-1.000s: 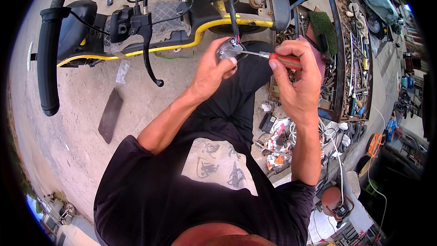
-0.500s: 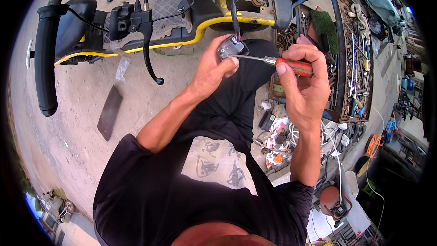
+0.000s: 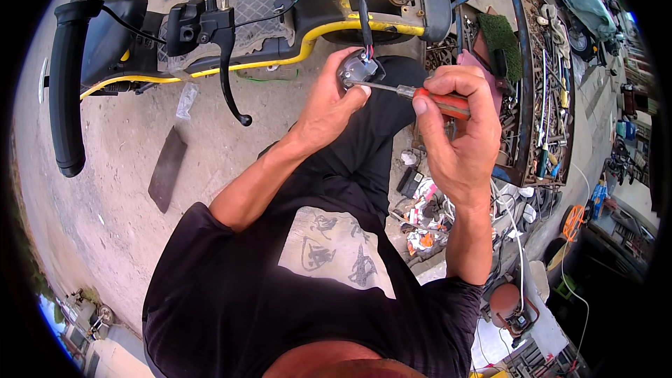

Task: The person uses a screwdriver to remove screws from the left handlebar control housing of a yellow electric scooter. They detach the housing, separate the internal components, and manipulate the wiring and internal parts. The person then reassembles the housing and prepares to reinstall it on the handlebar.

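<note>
My left hand [image 3: 330, 103] is closed around a small dark switch housing [image 3: 357, 68] whose inner side faces up. Thin coloured wires run from it up into a black cable sleeve [image 3: 364, 10]. In my right hand [image 3: 458, 122] is a screwdriver [image 3: 442, 103] with a red handle, its fingers wrapped round the grip. The metal shaft points left, and its tip touches or nearly touches the lower left of the housing, beside my left thumb. Exact contact at the tip is too small to tell.
A yellow and black scooter [image 3: 308, 45] lies across the far side, with a black handlebar grip [image 3: 70, 91] and brake lever [image 3: 227, 63] at left. A metal tray of tools [image 3: 518, 147] stands at right. Scraps and cables [image 3: 427, 217] lie below it; a dark flat strip [image 3: 168, 168] lies left.
My right hand and the screwdriver have shifted slightly left, and the tip now sits further left on the housing. My left hand still holds the housing in nearly the same place.
</note>
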`<act>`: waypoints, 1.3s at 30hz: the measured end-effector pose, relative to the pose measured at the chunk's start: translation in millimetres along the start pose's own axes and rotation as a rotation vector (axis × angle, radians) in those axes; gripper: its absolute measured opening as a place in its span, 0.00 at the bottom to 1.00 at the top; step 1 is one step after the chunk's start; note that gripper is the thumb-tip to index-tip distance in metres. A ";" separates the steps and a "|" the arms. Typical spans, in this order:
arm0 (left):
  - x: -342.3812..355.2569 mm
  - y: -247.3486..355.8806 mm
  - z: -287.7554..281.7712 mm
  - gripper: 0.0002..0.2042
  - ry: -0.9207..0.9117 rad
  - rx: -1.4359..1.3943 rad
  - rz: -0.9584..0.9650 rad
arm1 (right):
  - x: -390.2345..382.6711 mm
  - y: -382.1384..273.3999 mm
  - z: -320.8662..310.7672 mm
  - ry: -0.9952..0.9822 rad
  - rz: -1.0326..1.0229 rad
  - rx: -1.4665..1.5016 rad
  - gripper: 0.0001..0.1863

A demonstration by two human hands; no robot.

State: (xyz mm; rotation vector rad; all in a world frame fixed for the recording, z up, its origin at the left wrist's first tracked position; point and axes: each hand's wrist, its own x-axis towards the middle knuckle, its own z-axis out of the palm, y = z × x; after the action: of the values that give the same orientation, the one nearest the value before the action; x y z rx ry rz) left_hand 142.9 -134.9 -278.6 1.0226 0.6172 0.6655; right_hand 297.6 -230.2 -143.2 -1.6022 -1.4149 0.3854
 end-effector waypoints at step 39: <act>2.6 -27.1 1.3 0.23 0.104 0.162 0.011 | 14.7 -31.9 -5.9 -0.489 -0.354 -0.591 0.11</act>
State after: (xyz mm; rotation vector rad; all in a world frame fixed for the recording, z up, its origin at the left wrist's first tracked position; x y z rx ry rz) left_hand 151.1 -143.5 -303.1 1.1473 0.7671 0.6896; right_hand 286.9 -222.7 -110.1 -1.7241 -2.3076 0.1538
